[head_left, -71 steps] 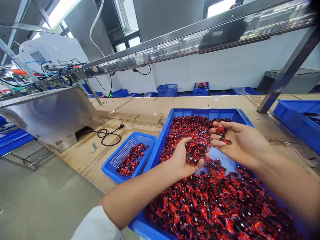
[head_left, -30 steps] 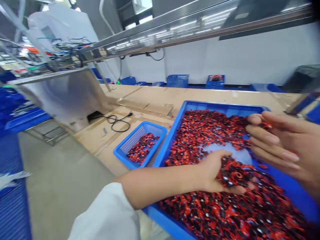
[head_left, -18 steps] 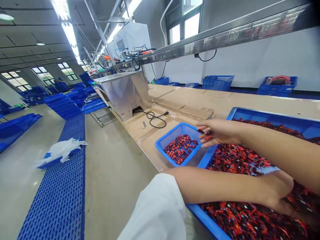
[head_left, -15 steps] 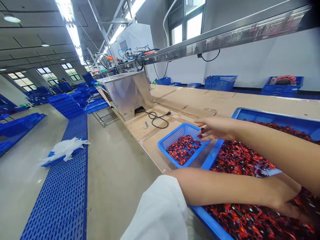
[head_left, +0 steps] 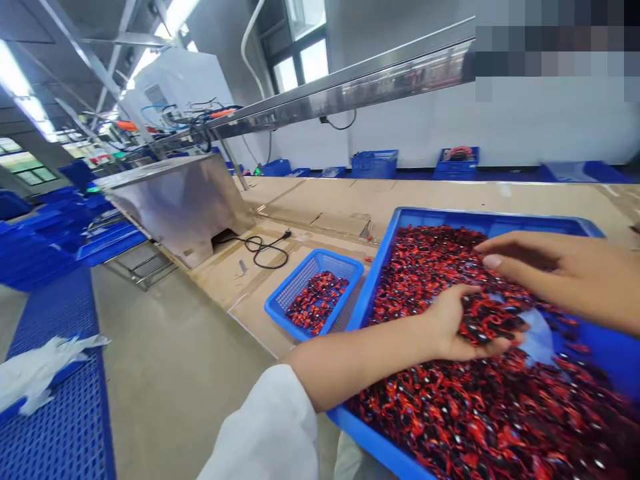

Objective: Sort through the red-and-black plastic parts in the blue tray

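Observation:
My left hand (head_left: 463,327) is palm up over the large blue tray (head_left: 370,283), its fingers curled around a heap of small red and black pieces (head_left: 490,317). To its right, my right hand (head_left: 540,263) hovers above the tray, fingers together and slightly bent, with the thumb beside them; whether anything is in it cannot be made out. Many more red and black pieces (head_left: 450,407) fill much of the tray, and a patch of blue bottom shows among them. A small blue basket (head_left: 280,313), left of the tray, holds a smaller pile of such pieces.
On the cardboard-covered table (head_left: 320,227) lie a black cable (head_left: 265,248) and a metal housing (head_left: 185,200). A metal rail (head_left: 350,93) runs above. Blue crates (head_left: 375,163) stand along the wall. A white bag (head_left: 45,367) lies on blue floor grating at the left.
The view has turned right. My left hand has come up out of the pieces with a heap in it. My right hand has moved from the small basket to above the large tray.

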Action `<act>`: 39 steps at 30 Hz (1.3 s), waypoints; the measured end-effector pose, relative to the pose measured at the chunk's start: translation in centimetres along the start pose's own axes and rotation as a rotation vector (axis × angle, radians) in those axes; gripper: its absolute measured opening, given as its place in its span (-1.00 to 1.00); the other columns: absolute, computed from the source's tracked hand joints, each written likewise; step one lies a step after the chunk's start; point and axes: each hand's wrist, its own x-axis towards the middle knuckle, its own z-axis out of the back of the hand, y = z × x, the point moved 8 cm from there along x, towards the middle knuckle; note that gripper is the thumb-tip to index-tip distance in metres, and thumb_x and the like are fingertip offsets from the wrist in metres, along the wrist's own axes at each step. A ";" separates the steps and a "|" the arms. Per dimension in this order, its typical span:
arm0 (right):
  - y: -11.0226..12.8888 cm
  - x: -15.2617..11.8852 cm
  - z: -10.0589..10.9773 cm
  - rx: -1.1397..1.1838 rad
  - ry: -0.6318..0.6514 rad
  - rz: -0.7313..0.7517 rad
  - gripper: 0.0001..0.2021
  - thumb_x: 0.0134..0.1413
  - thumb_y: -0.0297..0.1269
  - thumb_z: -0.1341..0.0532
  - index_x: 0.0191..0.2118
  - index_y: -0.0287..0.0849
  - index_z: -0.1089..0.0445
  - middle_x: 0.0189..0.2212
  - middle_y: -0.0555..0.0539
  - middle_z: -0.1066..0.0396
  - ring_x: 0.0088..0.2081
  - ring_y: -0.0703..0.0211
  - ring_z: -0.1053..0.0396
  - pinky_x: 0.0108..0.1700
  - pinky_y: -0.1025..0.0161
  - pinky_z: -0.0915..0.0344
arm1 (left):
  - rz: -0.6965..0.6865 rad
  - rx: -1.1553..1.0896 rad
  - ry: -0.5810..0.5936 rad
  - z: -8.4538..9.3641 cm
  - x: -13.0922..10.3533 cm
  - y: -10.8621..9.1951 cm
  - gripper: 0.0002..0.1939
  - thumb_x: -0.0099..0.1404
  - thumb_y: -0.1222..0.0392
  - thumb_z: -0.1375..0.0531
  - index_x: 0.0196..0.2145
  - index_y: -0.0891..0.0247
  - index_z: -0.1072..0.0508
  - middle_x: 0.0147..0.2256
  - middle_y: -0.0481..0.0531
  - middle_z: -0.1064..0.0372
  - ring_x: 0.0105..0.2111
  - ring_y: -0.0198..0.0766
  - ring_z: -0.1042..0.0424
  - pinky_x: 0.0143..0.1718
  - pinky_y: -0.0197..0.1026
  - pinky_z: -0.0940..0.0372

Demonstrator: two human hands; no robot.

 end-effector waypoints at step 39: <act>-2.2 -5.5 -5.6 0.541 0.147 -0.253 -0.39 0.37 0.42 -0.24 -0.43 -0.03 -0.38 -0.65 0.07 -0.25 -0.62 0.22 -0.18 -0.55 0.25 -0.11 | 0.129 -0.104 -0.183 0.1 -1.9 3.0 -0.44 0.65 -0.14 0.05 -0.21 0.36 -0.52 -0.36 0.10 -0.41 -0.57 -0.32 -0.40 -0.71 -0.36 -0.06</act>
